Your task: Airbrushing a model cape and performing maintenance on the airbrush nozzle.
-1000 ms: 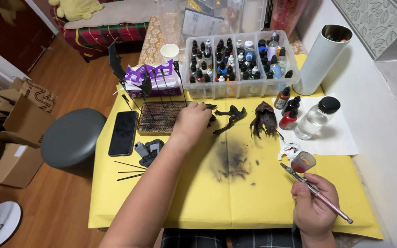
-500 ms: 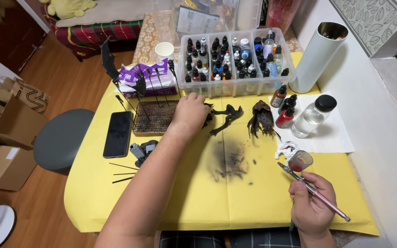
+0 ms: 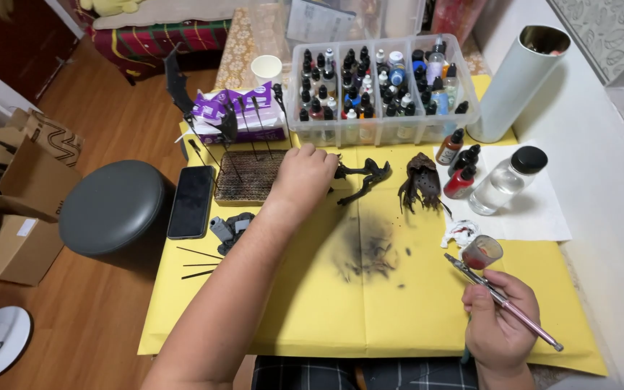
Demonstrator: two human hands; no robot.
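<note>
Two hands are busy. Our left hand (image 3: 310, 175) closes on a black model part (image 3: 361, 177) on the tabletop (image 3: 312, 318). Our right hand (image 3: 498, 328) grips the airbrush (image 3: 503, 301). Some parts look painted; others wait.

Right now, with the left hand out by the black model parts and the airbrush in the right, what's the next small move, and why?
Probably close the left hand on the black model part beside its fingers and bring it over the sooty patch on the yellow paper. The right hand holds the airbrush aimed that way, and nothing is in front of it to spray.
</note>
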